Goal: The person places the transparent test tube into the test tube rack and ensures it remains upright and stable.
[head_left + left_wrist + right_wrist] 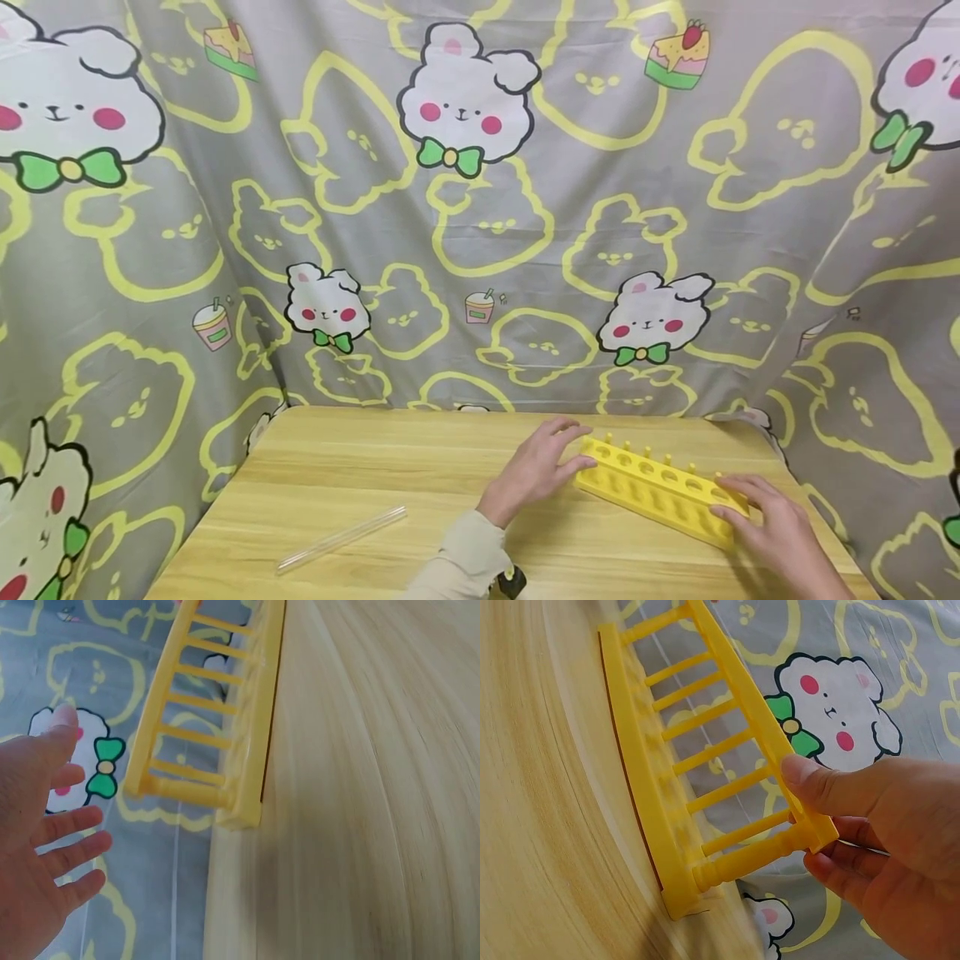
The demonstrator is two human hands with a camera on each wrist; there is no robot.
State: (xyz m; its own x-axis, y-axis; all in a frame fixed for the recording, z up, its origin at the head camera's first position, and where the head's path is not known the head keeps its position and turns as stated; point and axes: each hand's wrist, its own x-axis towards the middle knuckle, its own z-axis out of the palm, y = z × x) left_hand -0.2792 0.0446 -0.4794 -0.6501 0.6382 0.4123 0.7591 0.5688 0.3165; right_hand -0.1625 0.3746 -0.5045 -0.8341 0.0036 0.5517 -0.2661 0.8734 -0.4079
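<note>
A yellow test tube rack (658, 472) stands on the right part of the table, with a row of round holes and a row of pegs along its top. My right hand (776, 525) pinches the right end of its top bar; in the right wrist view the thumb (810, 780) lies over the bar and the fingers curl underneath. My left hand (528, 471) is at the rack's left end, fingers spread. In the left wrist view that hand (26, 847) shows a gap to the rack. A clear tube (341, 539) lies on the table to the left.
The wooden table (420, 450) is bordered at the back and both sides by a grey curtain (450, 333) printed with rabbits. A small dark object (512, 581) sits beside the left sleeve (468, 550).
</note>
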